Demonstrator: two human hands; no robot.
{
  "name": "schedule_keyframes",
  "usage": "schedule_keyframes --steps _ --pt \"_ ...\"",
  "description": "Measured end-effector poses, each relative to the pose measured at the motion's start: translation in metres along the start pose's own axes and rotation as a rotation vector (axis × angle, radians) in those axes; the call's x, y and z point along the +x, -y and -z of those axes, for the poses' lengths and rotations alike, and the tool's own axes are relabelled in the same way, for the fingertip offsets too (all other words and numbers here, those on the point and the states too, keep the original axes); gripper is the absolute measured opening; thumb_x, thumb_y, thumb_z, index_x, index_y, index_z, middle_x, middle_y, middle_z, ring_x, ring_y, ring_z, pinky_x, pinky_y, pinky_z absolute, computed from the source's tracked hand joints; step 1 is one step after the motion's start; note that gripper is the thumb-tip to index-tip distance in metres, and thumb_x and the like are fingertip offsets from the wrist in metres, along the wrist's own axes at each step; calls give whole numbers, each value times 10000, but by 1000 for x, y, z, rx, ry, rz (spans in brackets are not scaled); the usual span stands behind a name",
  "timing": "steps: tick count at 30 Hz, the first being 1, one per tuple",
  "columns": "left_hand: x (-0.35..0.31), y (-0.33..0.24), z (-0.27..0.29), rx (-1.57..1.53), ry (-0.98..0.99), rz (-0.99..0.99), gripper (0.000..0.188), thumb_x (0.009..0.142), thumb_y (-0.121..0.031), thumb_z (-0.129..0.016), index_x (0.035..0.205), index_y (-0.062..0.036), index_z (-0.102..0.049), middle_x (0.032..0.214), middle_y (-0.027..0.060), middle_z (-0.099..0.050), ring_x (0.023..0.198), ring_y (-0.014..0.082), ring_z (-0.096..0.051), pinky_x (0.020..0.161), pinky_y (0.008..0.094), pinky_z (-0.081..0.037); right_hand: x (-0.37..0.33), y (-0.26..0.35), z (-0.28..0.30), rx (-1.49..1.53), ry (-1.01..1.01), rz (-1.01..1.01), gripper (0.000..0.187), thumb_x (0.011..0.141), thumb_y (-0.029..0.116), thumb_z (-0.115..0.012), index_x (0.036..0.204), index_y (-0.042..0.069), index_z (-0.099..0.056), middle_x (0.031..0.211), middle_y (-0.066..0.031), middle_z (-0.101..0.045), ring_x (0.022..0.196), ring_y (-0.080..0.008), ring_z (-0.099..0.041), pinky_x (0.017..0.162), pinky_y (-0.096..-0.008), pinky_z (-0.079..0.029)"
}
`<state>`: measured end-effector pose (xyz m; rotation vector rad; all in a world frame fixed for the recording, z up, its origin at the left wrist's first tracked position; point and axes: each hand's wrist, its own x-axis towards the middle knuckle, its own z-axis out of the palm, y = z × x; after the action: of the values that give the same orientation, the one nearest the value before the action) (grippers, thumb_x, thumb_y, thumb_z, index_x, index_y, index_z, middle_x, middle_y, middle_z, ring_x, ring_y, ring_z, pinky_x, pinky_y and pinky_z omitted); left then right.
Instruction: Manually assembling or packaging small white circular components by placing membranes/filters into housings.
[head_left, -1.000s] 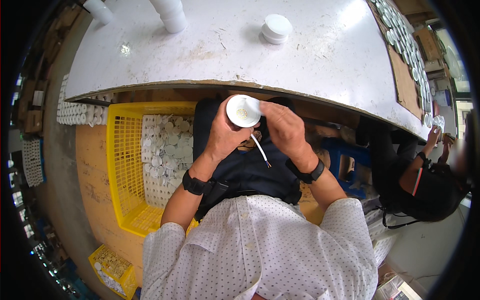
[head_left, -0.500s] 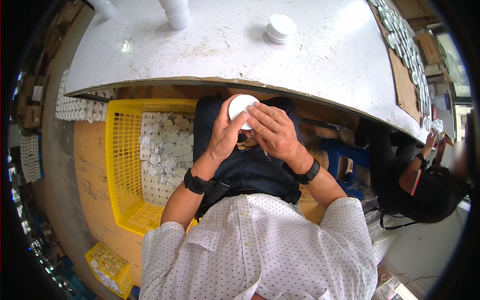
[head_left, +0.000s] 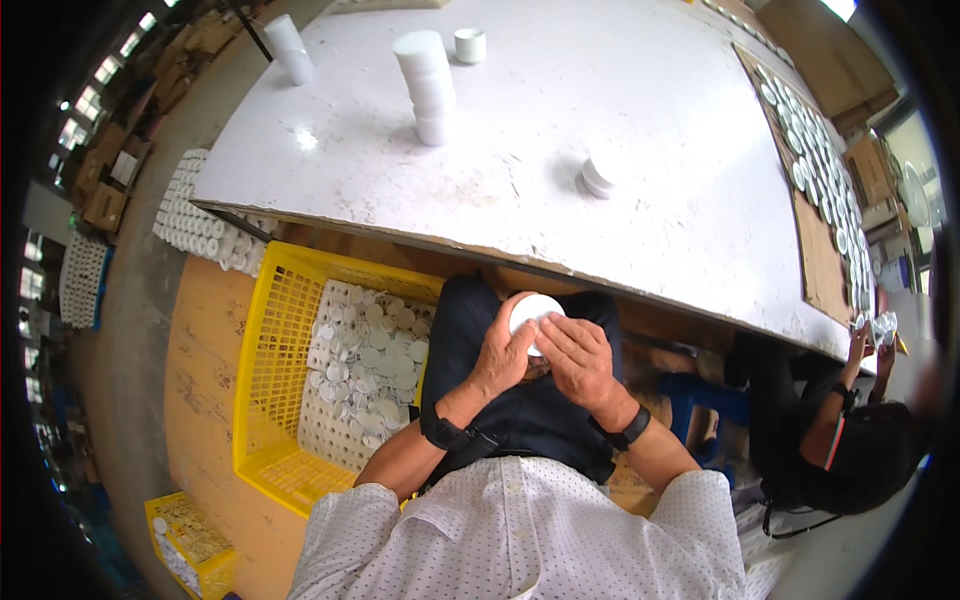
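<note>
Above my lap, just off the near edge of the table, I hold a white round lid-like piece (head_left: 533,311) with its flat face up. My left hand (head_left: 505,350) wraps its left side, thumb along the near rim. The fingers of my right hand (head_left: 578,358) lie together over its right part, covering that side. The underside of the piece is hidden. On the table (head_left: 520,130) beyond, a short white round piece or small stack (head_left: 598,178) stands nearest to my hands, and a tall stack of white round pieces (head_left: 425,90) rises further left.
A white cup (head_left: 470,46) and another stack (head_left: 290,50) stand at the back left. Left of my legs is a yellow crate (head_left: 262,370) holding many white discs (head_left: 375,350). At the right, a co-worker (head_left: 840,440) sits near a board of white discs (head_left: 825,180).
My view has tilted up and left, so the table and crate sit lower and more of the tabletop shows. Both hands still hold the white piece, with little change of grip.
</note>
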<state>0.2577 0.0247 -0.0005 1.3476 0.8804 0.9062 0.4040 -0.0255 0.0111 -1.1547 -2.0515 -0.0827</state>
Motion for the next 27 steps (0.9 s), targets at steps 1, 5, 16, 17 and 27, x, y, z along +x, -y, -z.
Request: schedule_keyframes --steps 1,5,16,17,27 --pt "-3 -1 1 -43 13 26 341 896 -159 -434 1197 1 -432 1030 132 -574 937 177 -556 802 293 -464 0 2 0 -5 -22 2 308 656 -6 -643 963 14 -631 1032 -115 -619 984 -261 -581 782 -368 -446" --pt "-9 0 6 -54 33 -11 327 903 -150 -421 1195 -3 -427 1062 145 -561 973 202 -553 830 310 -459 0 8 -2 -13 -15 5 283 660 -1 -649 941 28 -637 1016 -96 -626 963 -255 -590 779 -368 -446" --pt "6 -27 20 -150 80 -12 359 909 -184 -463 1223 -21 -404 1000 93 -556 755 130 -570 579 245 -488 25 0 8 879 -182 -1015 217 772 55 -647 968 4 -569 768 6 -534 719 -71 -526 628 -196 -438" --pt "4 -27 17 -152 89 -11 359 909 -184 -463 1223 -21 -404 1000 93 -556 755 130 -570 579 245 -488 28 2 6 912 -175 -1060 175 783 70 -649 922 12 -558 736 16 -527 672 -58 -506 592 -185 -422" --pt "-19 -33 4 -80 28 11 340 906 -240 -491 1166 -22 -476 961 111 -586 780 153 -589 591 251 -495 11 16 -3 1052 -171 -1060 159 818 123 -647 756 80 -507 664 28 -522 561 -26 -460 492 -162 -376"
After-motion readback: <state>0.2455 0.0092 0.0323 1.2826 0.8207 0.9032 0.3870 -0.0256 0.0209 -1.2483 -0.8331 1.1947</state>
